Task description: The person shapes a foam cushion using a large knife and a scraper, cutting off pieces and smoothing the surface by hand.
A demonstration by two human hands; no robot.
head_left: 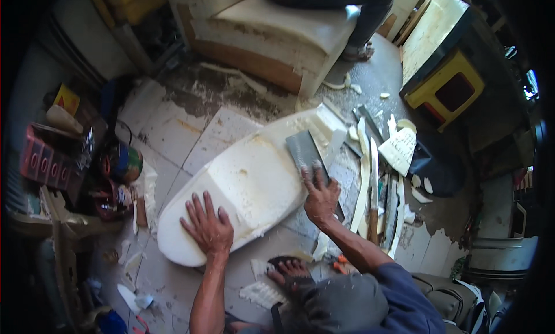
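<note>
A long white foam piece (254,189) with a rounded end and a shallow hollow lies diagonally on the tiled floor. My left hand (206,224) rests on its smooth rounded end, fingers spread. A dark grey flat board (300,149) lies over the foam's far right part. My right hand (321,198) grips it near its lower end, fingertips pressed on top and thumb along the edge. Beside them are long pale offcuts (362,166), strips and a chunk of white foam (397,152). My sandalled foot (286,269) is below the foam piece.
At left stand a pink drawer box (46,160) and a round tin (124,163). A person's leg (364,27) hangs beside a large padded block (272,45) behind. A yellow-framed panel (448,91) leans at right. Scraps litter the floor (173,137).
</note>
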